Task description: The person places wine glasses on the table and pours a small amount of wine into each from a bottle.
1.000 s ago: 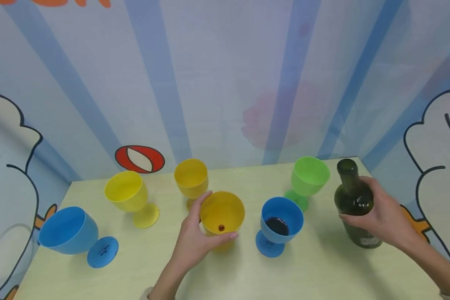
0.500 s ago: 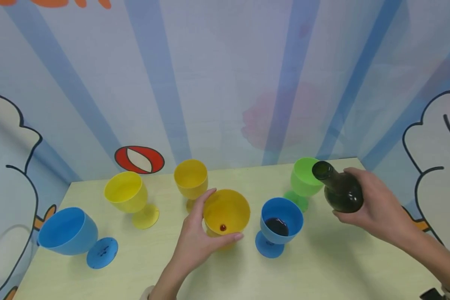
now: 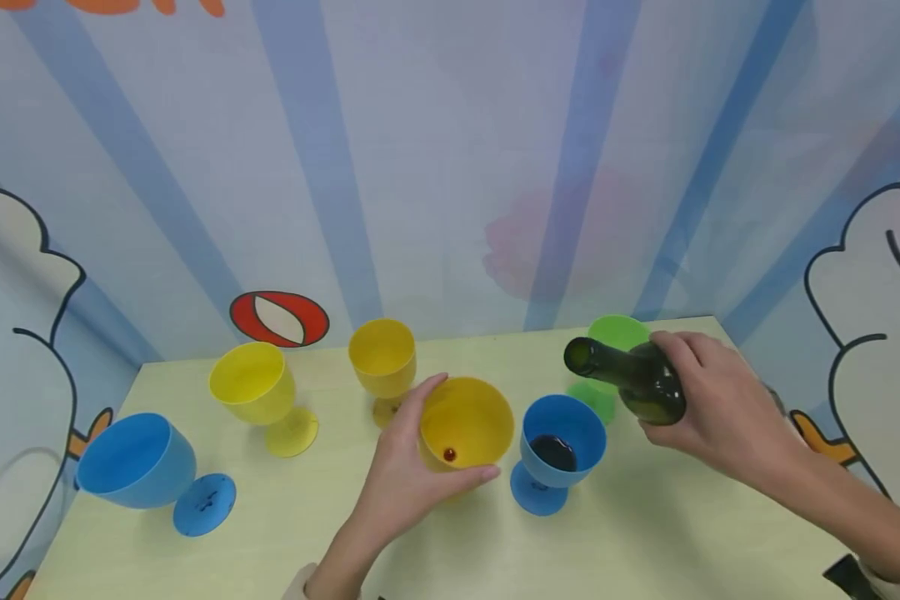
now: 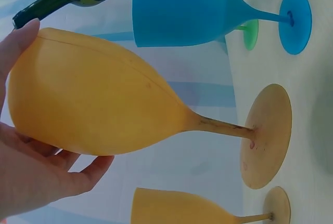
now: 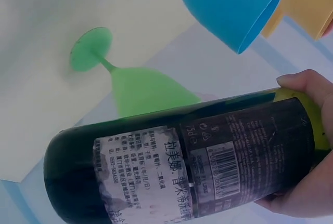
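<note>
My left hand grips the bowl of an orange-yellow goblet, thumb in front and fingers behind. A small dark red drop lies inside it. In the left wrist view the goblet's bowl tapers to a thin stem and a round foot. My right hand holds a dark green wine bottle around its body, tipped well over with its neck pointing left. Between the hands stands a blue goblet with dark liquid in it. The bottle's back label fills much of the right wrist view.
A green goblet stands behind the bottle, partly covered by it. At the left are a light blue goblet, a yellow goblet and another orange-yellow goblet. A printed cloth backdrop rises behind the pale table.
My right hand has brought the bottle leftward and tilted it from upright to nearly lying, its neck toward the goblets. My left hand has shifted the orange-yellow goblet a little to the right.
</note>
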`<act>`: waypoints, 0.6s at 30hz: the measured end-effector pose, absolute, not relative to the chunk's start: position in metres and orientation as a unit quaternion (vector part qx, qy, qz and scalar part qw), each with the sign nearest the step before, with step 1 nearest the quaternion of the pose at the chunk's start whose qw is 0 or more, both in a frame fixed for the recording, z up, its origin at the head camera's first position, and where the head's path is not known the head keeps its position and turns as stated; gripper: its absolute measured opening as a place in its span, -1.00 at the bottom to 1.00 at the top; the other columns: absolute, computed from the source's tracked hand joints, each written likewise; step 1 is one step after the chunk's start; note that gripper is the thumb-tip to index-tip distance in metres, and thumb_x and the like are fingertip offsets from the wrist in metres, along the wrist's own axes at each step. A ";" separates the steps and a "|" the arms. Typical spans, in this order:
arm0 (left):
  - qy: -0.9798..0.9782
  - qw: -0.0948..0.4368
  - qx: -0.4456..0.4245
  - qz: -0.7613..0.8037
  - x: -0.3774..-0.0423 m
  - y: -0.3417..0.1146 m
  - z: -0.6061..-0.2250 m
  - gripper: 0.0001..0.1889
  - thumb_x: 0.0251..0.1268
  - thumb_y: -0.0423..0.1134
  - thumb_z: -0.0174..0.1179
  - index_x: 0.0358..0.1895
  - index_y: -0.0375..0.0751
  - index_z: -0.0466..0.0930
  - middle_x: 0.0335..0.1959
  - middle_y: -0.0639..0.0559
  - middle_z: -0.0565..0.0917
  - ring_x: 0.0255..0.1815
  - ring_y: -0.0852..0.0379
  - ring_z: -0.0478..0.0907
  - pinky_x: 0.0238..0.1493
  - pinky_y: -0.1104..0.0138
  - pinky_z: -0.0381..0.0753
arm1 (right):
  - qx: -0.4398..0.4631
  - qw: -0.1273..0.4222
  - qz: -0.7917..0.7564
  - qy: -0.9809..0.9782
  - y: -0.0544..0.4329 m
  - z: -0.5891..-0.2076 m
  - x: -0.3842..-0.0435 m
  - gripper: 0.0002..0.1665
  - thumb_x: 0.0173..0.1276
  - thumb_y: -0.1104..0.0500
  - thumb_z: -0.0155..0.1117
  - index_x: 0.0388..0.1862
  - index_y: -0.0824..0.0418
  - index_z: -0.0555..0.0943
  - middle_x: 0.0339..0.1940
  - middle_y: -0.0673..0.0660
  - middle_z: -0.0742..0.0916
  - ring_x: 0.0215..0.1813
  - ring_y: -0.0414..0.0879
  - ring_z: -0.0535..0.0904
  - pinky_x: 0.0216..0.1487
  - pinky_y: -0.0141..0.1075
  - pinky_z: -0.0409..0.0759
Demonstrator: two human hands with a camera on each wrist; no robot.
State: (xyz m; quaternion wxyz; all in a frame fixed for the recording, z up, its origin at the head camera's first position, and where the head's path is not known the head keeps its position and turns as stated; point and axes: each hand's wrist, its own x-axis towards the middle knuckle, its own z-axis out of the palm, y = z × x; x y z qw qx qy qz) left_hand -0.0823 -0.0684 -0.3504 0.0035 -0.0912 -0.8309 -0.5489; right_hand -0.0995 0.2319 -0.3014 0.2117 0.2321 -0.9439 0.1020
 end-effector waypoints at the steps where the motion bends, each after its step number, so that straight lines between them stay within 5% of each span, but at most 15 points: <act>1: -0.833 0.006 -0.093 -0.546 -0.083 -0.068 -0.351 -0.07 -0.28 0.02 0.50 0.29 0.06 0.21 0.19 0.13 0.39 0.16 0.03 0.30 0.13 -0.11 0.28 | 0.235 0.214 0.096 -0.943 0.229 -0.300 -0.100 -0.09 -0.36 0.17 0.54 0.06 0.39 0.37 -0.14 0.39 0.53 -0.20 0.25 0.48 -0.30 0.12 0.49; 18: -0.831 0.004 -0.105 -0.546 -0.083 -0.060 -0.347 -0.07 -0.28 0.00 0.50 0.29 0.04 0.21 0.16 0.10 0.40 0.13 0.04 0.31 0.09 -0.04 0.35 | 0.300 0.254 0.001 -0.920 0.208 -0.302 -0.098 -0.02 -0.54 0.17 0.62 -0.03 0.31 0.31 -0.29 0.36 0.47 -0.26 0.24 0.44 -0.18 0.11 0.45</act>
